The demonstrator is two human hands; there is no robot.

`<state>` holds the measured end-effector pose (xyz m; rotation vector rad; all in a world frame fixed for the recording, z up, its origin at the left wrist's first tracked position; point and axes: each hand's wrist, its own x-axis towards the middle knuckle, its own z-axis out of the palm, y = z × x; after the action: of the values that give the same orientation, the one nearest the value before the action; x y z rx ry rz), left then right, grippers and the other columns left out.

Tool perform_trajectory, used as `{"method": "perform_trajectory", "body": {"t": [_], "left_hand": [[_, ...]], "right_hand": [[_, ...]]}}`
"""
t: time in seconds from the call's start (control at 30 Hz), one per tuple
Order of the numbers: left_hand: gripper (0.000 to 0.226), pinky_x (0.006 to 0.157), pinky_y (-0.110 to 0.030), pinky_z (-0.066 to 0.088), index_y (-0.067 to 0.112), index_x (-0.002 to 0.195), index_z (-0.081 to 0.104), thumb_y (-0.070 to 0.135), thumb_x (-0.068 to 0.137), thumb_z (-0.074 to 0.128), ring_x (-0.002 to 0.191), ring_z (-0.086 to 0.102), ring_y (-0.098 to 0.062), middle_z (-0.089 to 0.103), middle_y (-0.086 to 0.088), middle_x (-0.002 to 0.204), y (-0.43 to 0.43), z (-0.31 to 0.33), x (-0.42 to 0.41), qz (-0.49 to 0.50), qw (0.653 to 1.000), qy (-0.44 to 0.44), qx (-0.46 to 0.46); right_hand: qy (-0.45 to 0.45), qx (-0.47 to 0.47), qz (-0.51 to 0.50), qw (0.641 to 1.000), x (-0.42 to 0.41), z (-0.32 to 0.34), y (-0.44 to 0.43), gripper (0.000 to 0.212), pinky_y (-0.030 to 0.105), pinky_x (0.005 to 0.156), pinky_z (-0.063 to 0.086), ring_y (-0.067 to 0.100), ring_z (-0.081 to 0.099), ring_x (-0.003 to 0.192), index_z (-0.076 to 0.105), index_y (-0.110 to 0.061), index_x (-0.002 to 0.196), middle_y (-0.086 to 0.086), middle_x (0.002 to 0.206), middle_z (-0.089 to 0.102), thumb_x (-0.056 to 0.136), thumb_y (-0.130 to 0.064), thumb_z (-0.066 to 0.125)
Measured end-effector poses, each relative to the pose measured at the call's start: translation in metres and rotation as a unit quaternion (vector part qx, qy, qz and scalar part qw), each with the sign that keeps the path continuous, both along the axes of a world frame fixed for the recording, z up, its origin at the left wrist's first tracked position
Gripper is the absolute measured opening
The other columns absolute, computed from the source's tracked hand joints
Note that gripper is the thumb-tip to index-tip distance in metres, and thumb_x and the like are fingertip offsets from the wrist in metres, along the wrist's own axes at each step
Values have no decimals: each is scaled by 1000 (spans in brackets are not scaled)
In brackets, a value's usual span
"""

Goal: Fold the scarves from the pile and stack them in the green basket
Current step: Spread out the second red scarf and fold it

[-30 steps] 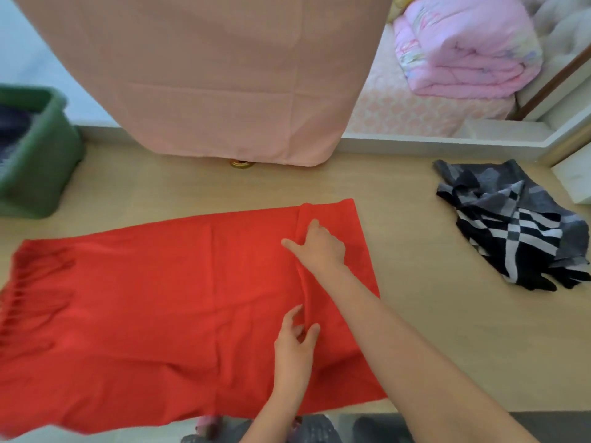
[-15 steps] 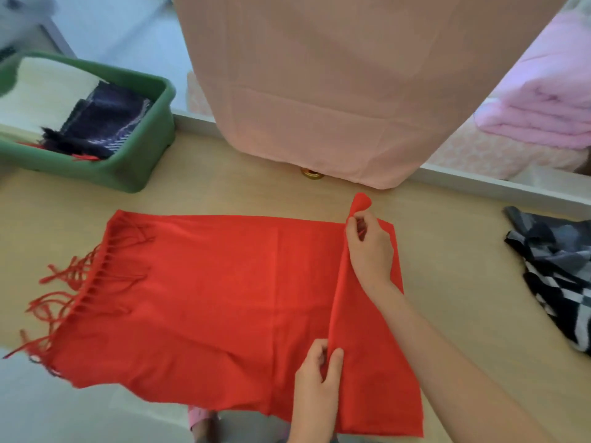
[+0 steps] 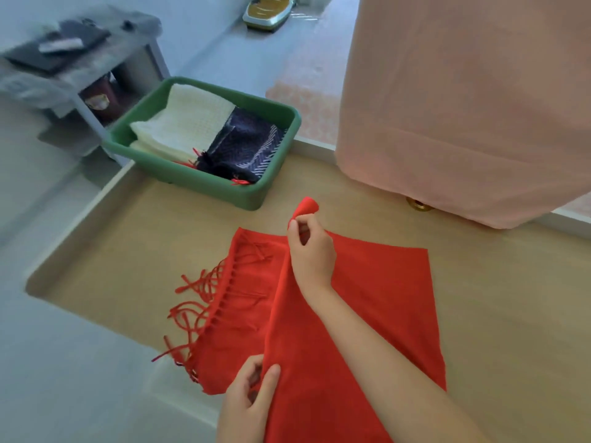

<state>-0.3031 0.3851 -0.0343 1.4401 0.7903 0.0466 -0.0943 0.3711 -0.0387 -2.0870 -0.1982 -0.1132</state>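
Now the fold edge of the red scarf [image 3: 367, 298] has crossed toward the fringe at frame centre-left. Right hand [image 3: 311, 251] and left hand [image 3: 249, 401] each pinch it; second fold nearly done, green basket [image 3: 256, 195] next.

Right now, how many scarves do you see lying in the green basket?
2 clearly: a cream scarf on the left side of the green basket and a dark navy scarf on the right. Red tassels poking out suggest another hidden underneath.

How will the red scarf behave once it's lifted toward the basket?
Probably floppy: the red scarf drapes limply between the right hand and left hand. Likely light. Its loose fringe may dangle and snag the green basket.
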Motion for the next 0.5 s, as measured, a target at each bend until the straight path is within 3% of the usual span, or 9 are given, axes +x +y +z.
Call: {"method": "perform_trajectory", "body": {"t": [0.13,0.23,0.3,0.4,0.5], "left_hand": [[13,64,-17,43,35,78,67,26,87,64,64,59,-4,70,3,72,46,-24,-10,29,997,43,61],[26,67,-22,44,45,79,62,21,90,62,67,58,-3,64,8,76,71,-49,-20,49,988,87,118],[24,64,-18,43,38,78,61,18,91,61,71,59,-4,63,5,75,83,-61,-24,59,983,110,133],[24,60,-10,40,31,83,56,10,92,57,69,62,-2,66,13,73,92,-77,-30,63,979,150,126],[23,59,-18,40,33,91,53,10,92,57,63,60,-5,65,12,78,98,-85,-36,49,974,179,134]], "right_hand": [[20,-48,31,998,-11,-28,48,10,34,62,38,25,62,74,60,-18,89,-3,74,64,93,-26,55],[42,-76,51,995,-19,-49,72,12,34,65,43,25,64,74,61,-20,93,-2,75,66,94,-30,54],[57,-103,67,991,-24,-61,86,13,35,67,46,26,64,75,62,-21,94,-1,77,68,94,-32,53],[84,-140,110,981,-31,-77,100,14,35,70,47,24,63,79,64,-21,97,-1,86,69,95,-28,51],[65,-177,161,969,-36,-92,105,22,39,76,48,21,59,89,68,-17,102,0,96,64,96,-25,49]]}}
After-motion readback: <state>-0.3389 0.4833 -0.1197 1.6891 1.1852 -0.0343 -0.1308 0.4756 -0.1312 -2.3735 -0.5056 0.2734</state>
